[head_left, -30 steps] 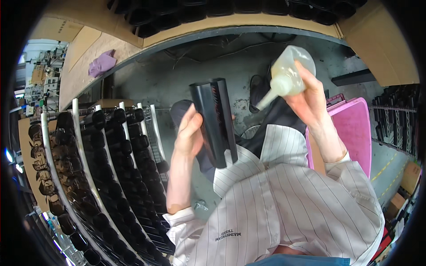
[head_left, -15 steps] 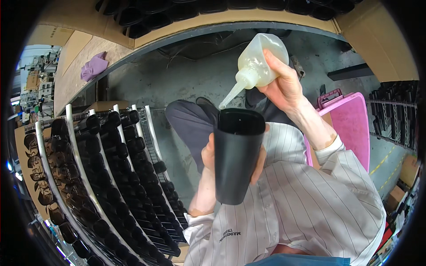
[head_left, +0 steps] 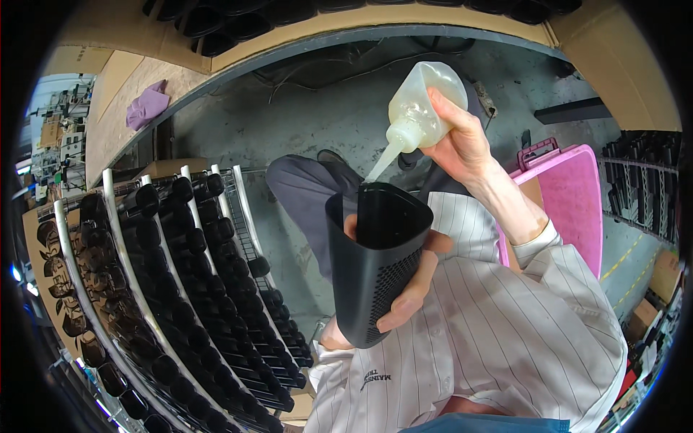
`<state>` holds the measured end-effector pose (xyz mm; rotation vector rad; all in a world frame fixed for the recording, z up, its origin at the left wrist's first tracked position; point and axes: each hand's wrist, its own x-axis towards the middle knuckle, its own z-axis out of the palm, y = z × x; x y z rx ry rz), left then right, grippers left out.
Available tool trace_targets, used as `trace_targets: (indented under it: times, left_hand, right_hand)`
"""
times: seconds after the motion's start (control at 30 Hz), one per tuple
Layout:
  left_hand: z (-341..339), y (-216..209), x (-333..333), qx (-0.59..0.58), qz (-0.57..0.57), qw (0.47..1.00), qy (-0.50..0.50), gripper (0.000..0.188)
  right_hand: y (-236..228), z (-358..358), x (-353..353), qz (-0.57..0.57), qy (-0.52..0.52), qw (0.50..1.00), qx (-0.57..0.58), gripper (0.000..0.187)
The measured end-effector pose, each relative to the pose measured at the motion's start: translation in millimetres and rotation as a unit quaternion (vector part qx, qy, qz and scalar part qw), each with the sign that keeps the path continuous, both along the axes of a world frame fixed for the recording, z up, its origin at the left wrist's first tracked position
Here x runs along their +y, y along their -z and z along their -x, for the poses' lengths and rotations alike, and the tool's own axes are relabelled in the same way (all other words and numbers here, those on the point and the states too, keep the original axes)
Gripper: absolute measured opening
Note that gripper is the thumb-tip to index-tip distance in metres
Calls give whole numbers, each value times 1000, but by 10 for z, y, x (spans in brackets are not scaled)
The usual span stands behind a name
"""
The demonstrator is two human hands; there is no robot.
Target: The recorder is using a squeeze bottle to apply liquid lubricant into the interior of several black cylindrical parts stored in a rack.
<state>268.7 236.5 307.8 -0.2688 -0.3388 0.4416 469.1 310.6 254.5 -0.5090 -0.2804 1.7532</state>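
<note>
My left hand [head_left: 410, 294] is wrapped round a black tapered plastic housing [head_left: 355, 289] from below and behind. The housing is hollow with its open mouth tilted up, and a field of small holes shows on its right side. In my right hand [head_left: 463, 148] is a translucent squeeze bottle [head_left: 413, 97], tipped nozzle-down. Its thin nozzle [head_left: 382, 162] ends at the far edge of the housing's mouth; whether it touches the edge I cannot tell. Clear, pale liquid appears inside the bottle. Part of my left hand is hidden behind the housing.
To the left stands a rack [head_left: 155, 267] with rows of black parts. A cardboard box [head_left: 390, 13] of black parts is at the top, on a bench edge. A purple cloth [head_left: 148, 105] lies on the bench. At right are a pink bin [head_left: 570, 202] and another rack [head_left: 642, 187].
The housing has turned in my left hand, bringing its perforated side into view, and shifted slightly left. The bottle has moved slightly down, its nozzle tip a little to the right.
</note>
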Motion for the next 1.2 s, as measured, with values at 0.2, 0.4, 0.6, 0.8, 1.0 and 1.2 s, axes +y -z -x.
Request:
trace_targets:
  times: [0.2, 0.4, 0.6, 0.8, 1.0, 1.2]
  left_hand:
    - [-49, -57, 65, -33, -10, 999, 5, 86]
    - [-83, -12, 68, -46, -13, 999, -4, 85]
    - [-40, 19, 94, -33, -18, 999, -11, 86]
    - [241, -81, 115, 157, -43, 985, -59, 86]
    - [487, -270, 89, 464, -198, 847, -165, 78]
    - [650, -327, 310, 619, -370, 673, -167, 85]
  right_hand:
    - [-80, -20, 15, -31, 24, 999, 22, 41]
    - [-169, 40, 30, -15, 60, 997, -54, 46]
    - [-208, -72, 20, -57, 66, 991, -99, 44]
    - [-518, -189, -68, -55, 108, 974, -192, 46]
    - [-649, -244, -209, -63, 152, 946, -279, 43]
    - [-687, -277, -424, -49, 184, 930, -314, 42]
